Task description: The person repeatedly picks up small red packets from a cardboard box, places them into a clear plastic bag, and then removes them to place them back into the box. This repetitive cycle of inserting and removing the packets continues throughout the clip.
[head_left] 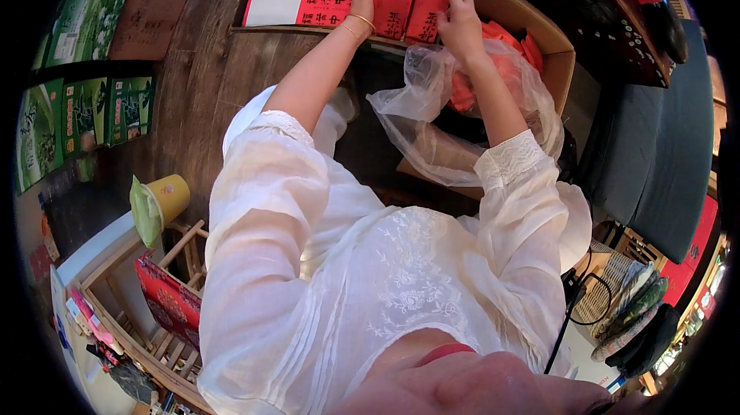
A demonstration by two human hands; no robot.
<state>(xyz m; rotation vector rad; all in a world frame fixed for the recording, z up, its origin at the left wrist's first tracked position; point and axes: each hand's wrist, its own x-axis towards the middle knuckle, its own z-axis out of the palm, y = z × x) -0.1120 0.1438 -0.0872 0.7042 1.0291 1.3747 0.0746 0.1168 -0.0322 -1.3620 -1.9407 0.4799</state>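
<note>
Rows of small red packets [391,5] with dark characters fill a shallow box at the top, in front of me. My left hand [363,3], a gold bracelet on its wrist, reaches onto these packets with its fingers stretched and apart. Farther right, my right hand [461,28] lies with outstretched fingers at the edge of the right-hand packet row [425,14]. Below its wrist, a clear plastic bag [428,145] holds more orange-red packets [493,76], partly hidden by my forearm. This bag spills over an open cardboard box [561,80].
Green cartons [86,118] and a brown carton [146,20] stand at the left on the dark wooden surface [208,68]. A yellow bin [168,196] with a green liner is near a wooden chair [146,307]. At the right are a dark grey cushioned seat [647,145] and a woven basket [609,284].
</note>
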